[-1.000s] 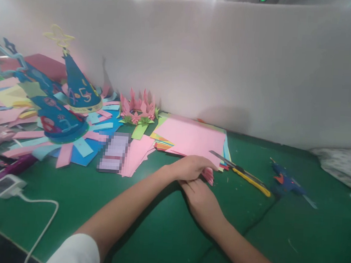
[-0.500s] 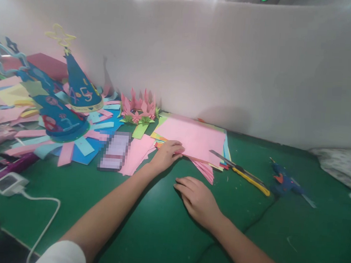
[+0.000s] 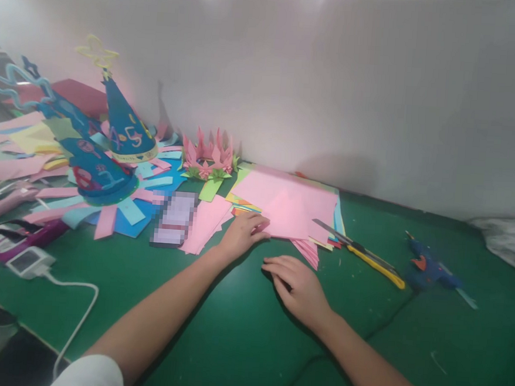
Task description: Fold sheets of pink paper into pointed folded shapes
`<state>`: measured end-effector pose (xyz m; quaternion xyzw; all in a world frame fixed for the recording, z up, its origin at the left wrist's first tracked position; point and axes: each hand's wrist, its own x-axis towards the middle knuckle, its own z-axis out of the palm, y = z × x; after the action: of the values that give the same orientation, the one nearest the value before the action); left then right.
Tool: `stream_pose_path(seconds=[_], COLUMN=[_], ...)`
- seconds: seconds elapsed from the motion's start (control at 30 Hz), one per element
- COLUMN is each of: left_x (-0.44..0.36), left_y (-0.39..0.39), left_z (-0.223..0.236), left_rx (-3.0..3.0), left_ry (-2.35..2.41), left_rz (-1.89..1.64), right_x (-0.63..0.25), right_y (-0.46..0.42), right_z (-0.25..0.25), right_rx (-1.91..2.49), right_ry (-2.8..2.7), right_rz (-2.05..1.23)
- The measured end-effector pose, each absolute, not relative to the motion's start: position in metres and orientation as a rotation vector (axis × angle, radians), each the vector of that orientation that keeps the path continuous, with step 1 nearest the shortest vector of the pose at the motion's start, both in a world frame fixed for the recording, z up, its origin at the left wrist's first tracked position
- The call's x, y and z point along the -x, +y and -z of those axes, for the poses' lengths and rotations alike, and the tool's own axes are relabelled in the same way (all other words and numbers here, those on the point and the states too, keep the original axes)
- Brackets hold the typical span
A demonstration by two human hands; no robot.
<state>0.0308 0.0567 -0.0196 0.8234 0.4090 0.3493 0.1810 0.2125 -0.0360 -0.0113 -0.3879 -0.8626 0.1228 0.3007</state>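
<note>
While the right hand (image 3: 299,287) is empty at the table (image 3: 229,344), fingers loosely curled, the left hand (image 3: 243,236), apart from it, touches the pink paper (image 3: 288,210) at its near left corner; whether it grips cannot be told. The cutter (image 3: 376,263) lies beside the paper's right end. Farther back, the crown (image 3: 207,159) stands near the wall (image 3: 291,83).

The only camera sat on the person's head. From quite near, it looked forward and down over the green table (image 3: 229,344), towards the pale partition (image 3: 335,92) behind.
</note>
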Motion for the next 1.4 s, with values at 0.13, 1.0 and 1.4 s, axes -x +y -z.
stream_pose_path(seconds=[0.13,1.0,1.4], left_x=[-0.032,-0.005,-0.006], left_y=[0.056,-0.021,-0.013], left_z=[0.02,0.007,0.007], left_rx=[-2.264,-1.659,-1.431], left_ry=[1.162,1.174,1.22], left_rz=[-0.972,-0.861,-0.937], right_x=[-0.212,-0.215,-0.222], right_y=[-0.036,-0.031,-0.038], right_z=[0.01,0.02,0.018], right_rx=[1.027,1.165,1.144], right_ry=[-2.259,-1.852,-2.099], right_rz=[-0.344,-0.567,-0.209])
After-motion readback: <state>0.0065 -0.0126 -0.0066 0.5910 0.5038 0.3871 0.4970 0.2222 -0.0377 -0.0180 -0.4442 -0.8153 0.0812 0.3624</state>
